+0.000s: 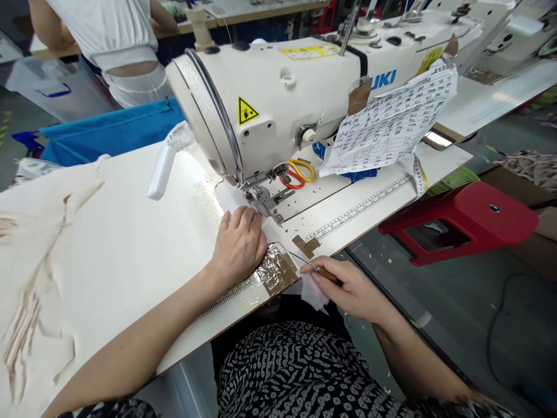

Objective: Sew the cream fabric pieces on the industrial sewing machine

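My left hand [241, 244] lies over a strip of white fabric [274, 233] just in front of the needle area of a white sewing machine [278, 87]. Its fingers are bent and pressed together on the cloth. In my right hand [346, 284] is an awl [328, 275] with a wooden handle, its thin metal shaft pointing left toward the fabric. A loose end of the fabric hangs over the table edge beside my right fingers. Brown tape [281, 273] covers the table edge between my hands.
Scissors [303, 173] with red and yellow handles lie behind the presser foot. A handwritten sheet [387, 125] hangs on the machine. Pale fabric [39, 244] covers the table's left end. A red stool [483, 217] stands right; a person [117, 35] stands at the back left.
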The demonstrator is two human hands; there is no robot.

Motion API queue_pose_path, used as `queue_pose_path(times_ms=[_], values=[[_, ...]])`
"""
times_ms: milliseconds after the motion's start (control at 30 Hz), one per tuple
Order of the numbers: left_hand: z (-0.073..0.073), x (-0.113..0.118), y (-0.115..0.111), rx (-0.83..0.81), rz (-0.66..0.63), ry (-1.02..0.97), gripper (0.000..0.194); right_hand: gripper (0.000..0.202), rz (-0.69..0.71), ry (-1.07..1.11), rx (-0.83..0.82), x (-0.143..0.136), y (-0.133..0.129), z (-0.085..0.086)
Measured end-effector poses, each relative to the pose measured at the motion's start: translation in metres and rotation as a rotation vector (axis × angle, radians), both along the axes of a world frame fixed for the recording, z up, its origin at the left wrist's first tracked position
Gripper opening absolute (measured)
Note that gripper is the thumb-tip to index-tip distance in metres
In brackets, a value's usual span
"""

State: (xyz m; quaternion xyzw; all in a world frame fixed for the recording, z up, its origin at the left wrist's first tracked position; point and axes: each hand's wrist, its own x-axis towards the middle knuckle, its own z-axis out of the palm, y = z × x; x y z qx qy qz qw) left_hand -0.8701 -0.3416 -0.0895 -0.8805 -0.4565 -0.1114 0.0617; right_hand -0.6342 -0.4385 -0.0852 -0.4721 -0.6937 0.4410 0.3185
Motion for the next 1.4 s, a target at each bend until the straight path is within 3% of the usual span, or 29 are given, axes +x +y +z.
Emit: queue_pose_path(times_ms=[300,467,600,700,800,1033,1400], values=[[0.001,0.0,0.003,0.004,-0.003,-0.011,0.042,0.026,-0.038,-0.048,0.054,-0.012,0.012,0.004],[0.004,0.001,0.011,0.03,0.055,0.074,0.038,0.026,-0.089,0.031,-0.048,-0.021,0.015,0.001],[0.005,0.0,0.018,0.036,0.09,0.118,0.035,0.023,-0.216,0.263,-0.251,-0.036,0.01,-0.005],[0.005,-0.003,0.018,0.055,0.069,0.105,0.036,0.035,-0.255,0.582,-0.532,-0.047,0.002,-0.008],[0.005,-0.006,0.013,0.052,0.034,0.054,0.037,0.045,-0.267,0.685,-0.657,-0.053,-0.006,-0.008],[0.002,-0.009,0.009,0.018,0.058,0.028,0.044,0.046,-0.225,0.552,-0.585,-0.048,-0.013,-0.003],[-0.003,-0.011,0.028,-0.021,0.053,-0.046,0.042,0.042,-0.222,0.57,-0.545,-0.05,0.0,-0.005]])
